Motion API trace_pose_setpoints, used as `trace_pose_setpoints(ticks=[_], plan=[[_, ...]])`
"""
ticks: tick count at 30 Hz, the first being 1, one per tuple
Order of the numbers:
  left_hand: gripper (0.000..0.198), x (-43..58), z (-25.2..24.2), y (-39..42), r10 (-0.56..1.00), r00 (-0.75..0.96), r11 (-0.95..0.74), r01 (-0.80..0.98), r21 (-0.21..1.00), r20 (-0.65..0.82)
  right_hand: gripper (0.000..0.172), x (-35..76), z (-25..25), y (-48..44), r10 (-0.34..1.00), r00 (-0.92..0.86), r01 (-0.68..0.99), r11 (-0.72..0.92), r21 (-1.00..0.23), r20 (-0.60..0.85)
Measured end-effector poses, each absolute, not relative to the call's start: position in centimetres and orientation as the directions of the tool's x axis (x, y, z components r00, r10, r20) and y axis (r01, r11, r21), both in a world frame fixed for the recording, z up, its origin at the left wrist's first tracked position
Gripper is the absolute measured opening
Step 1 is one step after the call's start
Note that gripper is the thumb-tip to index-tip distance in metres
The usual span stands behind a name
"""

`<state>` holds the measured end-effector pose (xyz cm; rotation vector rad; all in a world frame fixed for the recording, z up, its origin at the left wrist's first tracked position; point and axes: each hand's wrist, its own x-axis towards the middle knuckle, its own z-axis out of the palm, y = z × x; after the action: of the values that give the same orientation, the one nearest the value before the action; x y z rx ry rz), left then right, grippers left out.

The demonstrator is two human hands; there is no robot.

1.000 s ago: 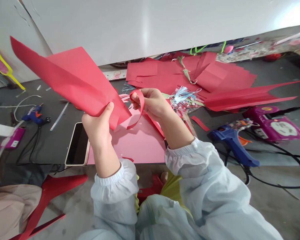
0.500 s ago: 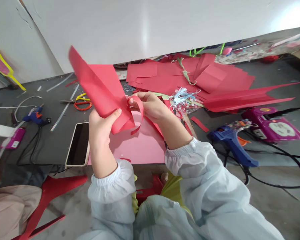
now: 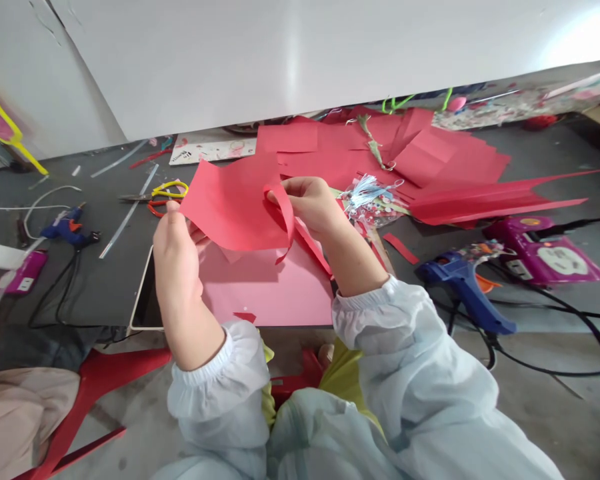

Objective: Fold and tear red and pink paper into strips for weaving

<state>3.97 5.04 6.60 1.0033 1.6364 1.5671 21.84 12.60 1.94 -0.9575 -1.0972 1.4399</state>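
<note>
Handwriting on the white board [image 3: 213,150] is illegible. The red sheet [image 3: 230,203], steeply raised earlier, now spreads flatter above pink paper [image 3: 270,287]; the right hand [image 3: 314,207] pinches a red strip [image 3: 286,210]; the left hand [image 3: 177,260] touches the sheet's edge, grip unclear.

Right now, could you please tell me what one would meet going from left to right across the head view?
Small blue glue gun with orange trigger, bare left hand, curved red paper sheet, bare right hand, pale blue thread tassels, larger blue plastic glue gun, glossy purple box with pale oval patch.
</note>
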Motion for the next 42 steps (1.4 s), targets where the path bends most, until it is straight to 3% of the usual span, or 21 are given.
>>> trace_pose_setpoints(ticks=[5,10,16,22,29,34,39,42], plan=[[0.057,3.7,6.9,4.7,0.865,-0.500,-0.037,0.016,0.999,0.040,0.025,22.0,1.7,12.8,0.999,-0.051,-0.286,-0.003,-0.958,0.012],[0.034,3.8,6.5,4.7,0.835,-0.540,-0.056,0.104,0.993,0.104,0.029,21.8,1.6,12.8,0.998,-0.069,-0.285,-0.008,-0.959,0.012],[0.022,3.1,6.8,4.0,0.670,-0.654,-0.133,0.361,0.923,0.352,0.026,21.5,1.8,12.4,0.955,-0.293,-0.149,-0.089,-0.985,-0.042],[0.012,3.3,7.7,2.9,0.670,-0.633,-0.147,0.400,0.905,0.388,0.006,21.6,2.2,12.1,0.846,-0.531,0.083,-0.002,-0.997,-0.046],[0.013,2.8,8.5,2.0,0.656,-0.647,-0.220,0.329,0.919,0.388,0.008,22.5,4.1,12.2,0.917,-0.397,0.378,0.201,-0.904,0.038],[0.018,1.6,7.7,3.2,0.729,-0.605,-0.253,0.196,0.947,0.320,0.008,23.2,6.2,11.0,0.955,-0.291,0.424,0.177,-0.888,0.051],[0.016,0.8,5.2,6.3,0.849,-0.491,-0.163,0.113,0.980,0.197,0.014,23.7,8.0,7.5,0.998,-0.055,0.502,0.061,-0.862,0.038],[0.012,0.7,3.8,7.9,0.870,-0.476,-0.079,0.117,0.990,0.126,0.015,24.1,9.1,4.9,0.997,-0.053,0.560,0.079,-0.825,0.060]])
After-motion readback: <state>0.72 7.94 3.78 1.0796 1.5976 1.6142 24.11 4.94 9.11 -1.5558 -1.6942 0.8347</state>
